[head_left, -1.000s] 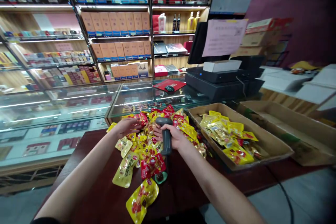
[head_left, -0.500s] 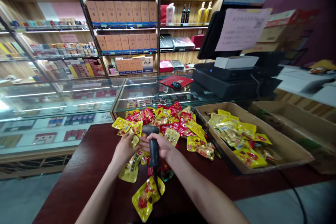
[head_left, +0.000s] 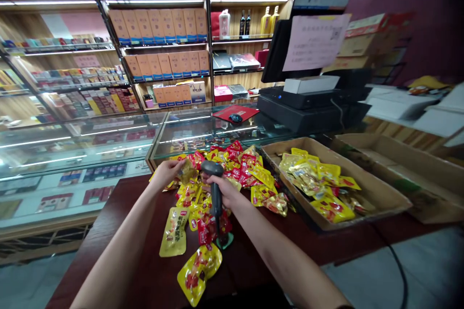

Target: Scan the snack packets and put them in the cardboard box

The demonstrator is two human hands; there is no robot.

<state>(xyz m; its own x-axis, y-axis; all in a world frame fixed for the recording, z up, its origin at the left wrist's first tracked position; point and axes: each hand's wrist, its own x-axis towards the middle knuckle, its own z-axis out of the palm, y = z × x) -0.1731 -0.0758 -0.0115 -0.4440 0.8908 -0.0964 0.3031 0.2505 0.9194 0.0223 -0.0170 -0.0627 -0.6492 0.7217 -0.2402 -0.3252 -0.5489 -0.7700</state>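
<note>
Right hand (head_left: 225, 191) wrapped firmly around a black handheld barcode scanner (head_left: 216, 193), long axis near upright, head up and angled toward a gold snack packet (head_left: 187, 172). Partly open left hand (head_left: 165, 174) holds that packet at the fingertips, above a heap of packets (head_left: 235, 169) on the counter (head_left: 108, 236).

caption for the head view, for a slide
Left hand holds a foil packet by the barcode scanner in the right hand, over heaped yellow packets on a shop counter

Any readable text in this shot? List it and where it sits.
None legible.
Too small or blurred: red characters on the yellow snack pouch; printed lines on the pale pink paper notice on the monitor; labels on the shelved cartons.
</note>
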